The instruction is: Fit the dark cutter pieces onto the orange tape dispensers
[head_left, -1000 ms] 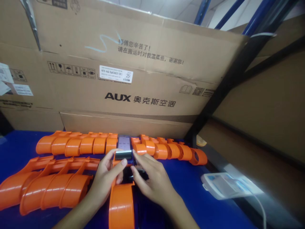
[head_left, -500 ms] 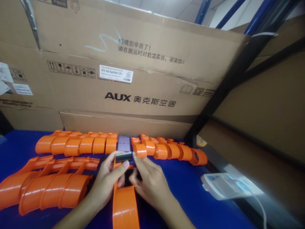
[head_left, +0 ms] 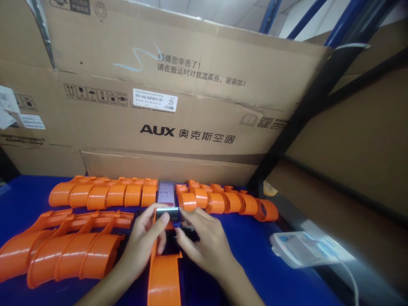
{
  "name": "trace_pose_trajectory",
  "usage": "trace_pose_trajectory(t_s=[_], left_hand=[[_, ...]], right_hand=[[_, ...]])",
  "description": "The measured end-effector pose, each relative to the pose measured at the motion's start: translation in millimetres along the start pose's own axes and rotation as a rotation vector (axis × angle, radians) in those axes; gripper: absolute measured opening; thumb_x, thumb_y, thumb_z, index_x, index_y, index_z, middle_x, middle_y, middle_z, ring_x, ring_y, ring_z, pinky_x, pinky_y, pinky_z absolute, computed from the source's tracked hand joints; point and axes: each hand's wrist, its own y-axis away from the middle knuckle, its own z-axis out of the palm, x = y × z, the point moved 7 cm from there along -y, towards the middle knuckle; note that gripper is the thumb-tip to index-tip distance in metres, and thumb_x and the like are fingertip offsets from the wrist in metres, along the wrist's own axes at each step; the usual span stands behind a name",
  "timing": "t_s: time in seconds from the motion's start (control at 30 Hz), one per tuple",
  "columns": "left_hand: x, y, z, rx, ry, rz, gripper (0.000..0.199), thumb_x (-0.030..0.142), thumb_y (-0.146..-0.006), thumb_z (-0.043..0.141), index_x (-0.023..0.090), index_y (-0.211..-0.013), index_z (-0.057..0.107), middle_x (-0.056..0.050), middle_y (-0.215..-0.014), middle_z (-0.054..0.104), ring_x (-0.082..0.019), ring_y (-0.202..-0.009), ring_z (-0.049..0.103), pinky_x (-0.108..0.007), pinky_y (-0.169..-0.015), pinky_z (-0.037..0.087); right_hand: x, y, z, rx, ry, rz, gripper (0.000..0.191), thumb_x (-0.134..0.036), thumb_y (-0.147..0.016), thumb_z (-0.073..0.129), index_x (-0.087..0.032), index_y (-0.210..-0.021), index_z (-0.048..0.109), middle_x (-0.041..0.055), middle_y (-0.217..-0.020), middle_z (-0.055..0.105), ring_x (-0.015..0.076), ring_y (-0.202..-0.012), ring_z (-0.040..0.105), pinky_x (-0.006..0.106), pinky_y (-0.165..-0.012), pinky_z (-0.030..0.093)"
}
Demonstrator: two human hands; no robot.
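In the head view, my left hand (head_left: 147,231) grips the upper end of an orange tape dispenser (head_left: 164,276), thumb pressed on its dark bar. A toothed pale blade edge (head_left: 167,208) runs along the top of that bar. My right hand (head_left: 204,242) is at the same end, index finger and thumb closed about a small dark blue part (head_left: 177,222) on its right side. The other right fingers are curled and partly hidden. The dispenser's wide curved body hangs toward me, its lower part cut off by the frame.
More orange dispensers (head_left: 98,195) stand in a row at back left, others (head_left: 70,255) at front left and some (head_left: 228,202) at back right. A phone (head_left: 166,195) stands between the rows. A white device with a cable (head_left: 301,248) lies right on the blue surface (head_left: 264,263). A large carton (head_left: 204,106) rises behind.
The dispenser's end has tipped, so the toothed edge now shows more clearly. My right index finger has lifted slightly and bent, and my right thumb has shifted up to the side.
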Motion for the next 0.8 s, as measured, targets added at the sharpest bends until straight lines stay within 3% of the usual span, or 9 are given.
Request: trace_pose_trajectory(t_s=[0.2, 0.33, 0.47, 0.63, 0.8], left_hand=[[-5, -1, -4.4, 0.001, -0.008, -0.016, 0.028, 0.047, -0.093, 0.068, 0.021, -0.104, 0.063, 0.010, -0.044, 0.046, -0.007, -0.033, 0.036, -0.019, -0.040, 0.032], [3, -1, -3.7, -0.022, 0.073, -0.054, 0.031, 0.048, -0.088, 0.073, 0.021, -0.099, 0.064, 0.011, -0.039, 0.043, -0.007, -0.029, 0.031, -0.019, -0.037, 0.028], [10, 1, -5.4, 0.053, 0.137, -0.067, 0.035, 0.048, -0.083, 0.076, 0.020, -0.101, 0.064, 0.010, -0.038, 0.044, -0.008, -0.030, 0.033, -0.020, -0.037, 0.029], [13, 1, -8.2, 0.127, 0.146, -0.047, 0.033, 0.047, -0.089, 0.071, 0.019, -0.104, 0.064, 0.007, -0.042, 0.051, -0.008, -0.035, 0.035, -0.019, -0.041, 0.030], [14, 2, -6.9, 0.113, 0.134, -0.042, 0.032, 0.046, -0.089, 0.070, 0.019, -0.104, 0.063, 0.008, -0.042, 0.050, -0.007, -0.034, 0.036, -0.018, -0.040, 0.028]], right_hand=[[-1, 1, 2, 0.002, -0.081, 0.050, 0.030, -0.019, -0.090, 0.062, -0.018, -0.119, 0.068, 0.0040, -0.078, 0.069, 0.0181, -0.066, 0.062, 0.028, -0.058, 0.053], [6, -2, -13, 0.109, -0.140, 0.150, 0.022, -0.017, -0.096, 0.055, -0.020, -0.111, 0.070, 0.0029, -0.081, 0.072, 0.0167, -0.066, 0.065, 0.028, -0.063, 0.053], [21, -3, -25, 0.189, -0.110, 0.273, 0.017, -0.020, -0.099, 0.053, -0.021, -0.103, 0.069, 0.0028, -0.083, 0.073, 0.0175, -0.069, 0.067, 0.029, -0.067, 0.052], [31, -8, -11, 0.007, -0.030, 0.292, 0.008, -0.016, -0.091, 0.060, -0.021, -0.088, 0.065, 0.0035, -0.084, 0.068, 0.0202, -0.078, 0.064, 0.029, -0.068, 0.050], [32, -4, 9, -0.202, 0.031, 0.283, 0.015, -0.008, -0.084, 0.064, -0.021, -0.088, 0.066, 0.0051, -0.093, 0.066, 0.0233, -0.089, 0.062, 0.035, -0.080, 0.051]])
